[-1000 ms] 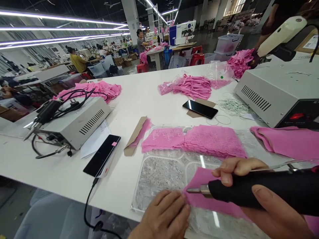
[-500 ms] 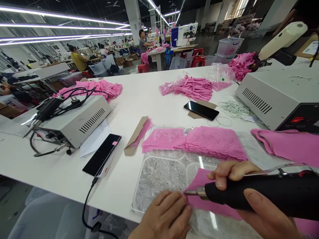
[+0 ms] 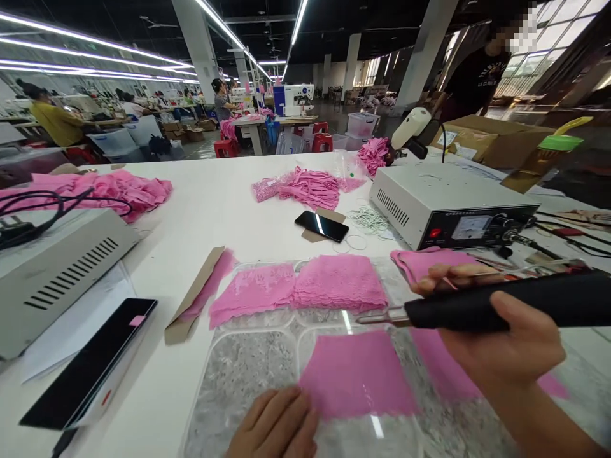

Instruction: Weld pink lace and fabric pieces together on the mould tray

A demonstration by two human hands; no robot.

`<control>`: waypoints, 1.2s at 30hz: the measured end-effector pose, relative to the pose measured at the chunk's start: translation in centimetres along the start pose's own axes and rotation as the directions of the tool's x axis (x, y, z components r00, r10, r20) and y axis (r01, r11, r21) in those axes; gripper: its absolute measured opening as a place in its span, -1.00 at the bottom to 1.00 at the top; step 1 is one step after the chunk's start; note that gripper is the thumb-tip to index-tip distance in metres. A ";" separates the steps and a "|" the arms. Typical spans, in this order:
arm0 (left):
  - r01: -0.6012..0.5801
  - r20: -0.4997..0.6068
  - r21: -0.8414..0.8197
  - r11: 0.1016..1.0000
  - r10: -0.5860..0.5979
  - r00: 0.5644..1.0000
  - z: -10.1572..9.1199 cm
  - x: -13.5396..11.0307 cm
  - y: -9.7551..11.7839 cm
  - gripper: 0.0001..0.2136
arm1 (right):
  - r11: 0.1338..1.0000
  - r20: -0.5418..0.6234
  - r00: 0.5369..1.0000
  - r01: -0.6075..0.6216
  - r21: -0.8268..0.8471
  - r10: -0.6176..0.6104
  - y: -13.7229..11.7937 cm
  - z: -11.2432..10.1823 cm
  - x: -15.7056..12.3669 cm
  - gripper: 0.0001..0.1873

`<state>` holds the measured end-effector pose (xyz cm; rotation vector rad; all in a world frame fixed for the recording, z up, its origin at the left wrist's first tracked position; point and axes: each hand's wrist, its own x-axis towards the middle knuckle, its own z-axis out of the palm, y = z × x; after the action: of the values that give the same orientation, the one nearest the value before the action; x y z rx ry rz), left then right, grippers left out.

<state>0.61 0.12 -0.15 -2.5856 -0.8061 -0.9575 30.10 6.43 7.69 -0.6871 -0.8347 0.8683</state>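
My right hand (image 3: 506, 346) is closed round a black hand-held cutting tool (image 3: 496, 308) with a metal tip pointing left, raised a little above the work. Below it a pink fabric piece (image 3: 356, 375) lies flat on a clear scratched plastic board (image 3: 243, 375). My left hand (image 3: 274, 426) rests at the bottom edge, fingers curled on the board just left of that piece, with nothing visibly held. A stack of pink lace pieces (image 3: 300, 289) lies across the far side of the board.
A grey control box (image 3: 449, 203) stands to the right, another grey box (image 3: 57, 273) to the left. Two black phones (image 3: 322, 226) (image 3: 90, 366), a cardboard strip (image 3: 191, 299), white rubber bands (image 3: 367, 219) and pink fabric piles (image 3: 310, 187) lie on the white table (image 3: 214, 203). People work behind.
The view has swung right and risen. The tool's tip has lifted off the pink piece's left edge and moved right. My left hand has slid back from that edge.
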 end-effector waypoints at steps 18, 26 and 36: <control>-0.124 0.199 -0.145 0.982 0.152 0.968 5.7 9.3 2.8 -0.71 | 0.994 -0.112 0.988 -0.110 0.019 0.111 -0.1 -4.1 -0.2 -0.84; -0.085 0.259 -0.157 0.984 0.124 0.958 6.7 9.5 2.8 -0.72 | 0.995 -0.119 0.989 -0.084 0.044 0.089 0.1 -3.9 -0.2 -0.87; -0.150 0.197 -0.114 0.982 0.171 0.965 7.1 9.9 2.2 -0.70 | 0.998 -0.155 0.987 -0.049 0.031 0.054 0.7 -3.8 -0.2 -0.87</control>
<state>11.76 5.33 1.04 -2.8196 -0.5975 -0.7079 32.94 5.93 5.12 -0.7453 -0.6668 0.8595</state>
